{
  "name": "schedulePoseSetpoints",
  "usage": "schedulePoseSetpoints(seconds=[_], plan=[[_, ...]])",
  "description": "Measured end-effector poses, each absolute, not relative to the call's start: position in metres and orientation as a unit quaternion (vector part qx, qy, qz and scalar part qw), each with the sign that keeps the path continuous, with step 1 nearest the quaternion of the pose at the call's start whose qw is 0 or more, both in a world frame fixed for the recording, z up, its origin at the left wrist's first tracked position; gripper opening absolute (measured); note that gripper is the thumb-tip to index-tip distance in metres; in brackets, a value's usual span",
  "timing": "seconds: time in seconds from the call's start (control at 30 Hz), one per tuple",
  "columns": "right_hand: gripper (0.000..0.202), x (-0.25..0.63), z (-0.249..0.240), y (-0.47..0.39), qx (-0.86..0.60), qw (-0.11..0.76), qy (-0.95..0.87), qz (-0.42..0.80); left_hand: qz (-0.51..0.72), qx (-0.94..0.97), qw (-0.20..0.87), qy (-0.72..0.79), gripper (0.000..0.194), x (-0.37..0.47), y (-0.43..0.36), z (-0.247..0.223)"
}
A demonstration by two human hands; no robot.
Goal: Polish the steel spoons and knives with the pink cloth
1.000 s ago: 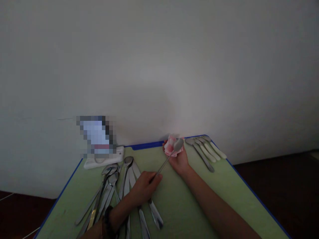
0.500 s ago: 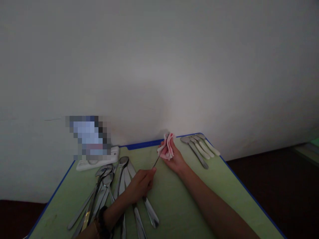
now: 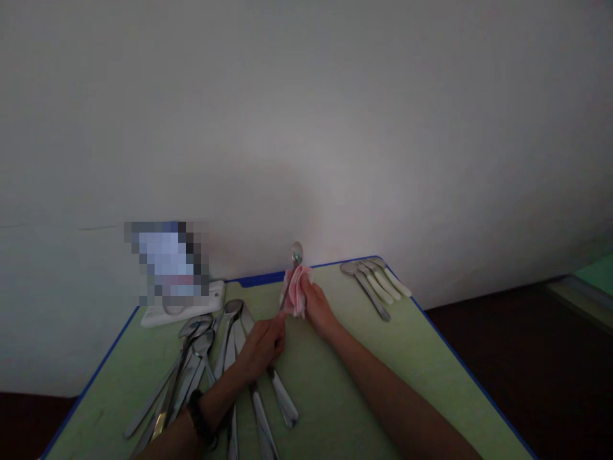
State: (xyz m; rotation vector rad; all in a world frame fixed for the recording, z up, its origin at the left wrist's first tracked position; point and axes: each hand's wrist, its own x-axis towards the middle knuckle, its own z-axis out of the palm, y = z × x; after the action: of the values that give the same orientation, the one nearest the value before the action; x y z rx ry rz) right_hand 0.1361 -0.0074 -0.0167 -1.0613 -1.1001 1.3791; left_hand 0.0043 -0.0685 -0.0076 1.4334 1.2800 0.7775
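A metal spoon [image 3: 297, 253] points up and away from me, its bowl showing above a pink cloth. My left hand [image 3: 262, 348] is closed round the lower end of its handle. In my right hand [image 3: 317, 310] the folded pink cloth [image 3: 295, 294] is gripped, pressed against the spoon's handle below the bowl. Under and beside my left forearm lies a loose pile of metal spoons [image 3: 204, 344] and other long cutlery. To the right of my right hand a metal spoon [image 3: 366, 291] lies beside several pieces with pale handles [image 3: 383, 289], forks among them.
The green table [image 3: 330, 396] has a blue edge and stands against a grey wall [image 3: 306, 128]. At its back left a blurred-out device [image 3: 167, 259] leans on a white stand [image 3: 184, 312]. Dark floor [image 3: 527, 358] shows beyond the right edge.
The cloth has slid down from the spoon's bowl to its handle, so the bowl now shows. Both hands have shifted slightly left in the view.
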Motion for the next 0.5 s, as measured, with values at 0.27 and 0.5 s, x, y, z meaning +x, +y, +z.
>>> schedulePoseSetpoints(seconds=[0.27, 0.5], plan=[[0.044, 0.161, -0.006, -0.025, -0.534, 0.423, -0.672, 0.291, 0.334, 0.661, 0.424, 0.521, 0.048, 0.002, -0.073, -0.010], [0.026, 0.162, 0.011, -0.072, -0.495, 0.469, -0.690, 0.243, 0.297, 0.771, 0.295, 0.479, 0.044, 0.003, -0.083, -0.007]])
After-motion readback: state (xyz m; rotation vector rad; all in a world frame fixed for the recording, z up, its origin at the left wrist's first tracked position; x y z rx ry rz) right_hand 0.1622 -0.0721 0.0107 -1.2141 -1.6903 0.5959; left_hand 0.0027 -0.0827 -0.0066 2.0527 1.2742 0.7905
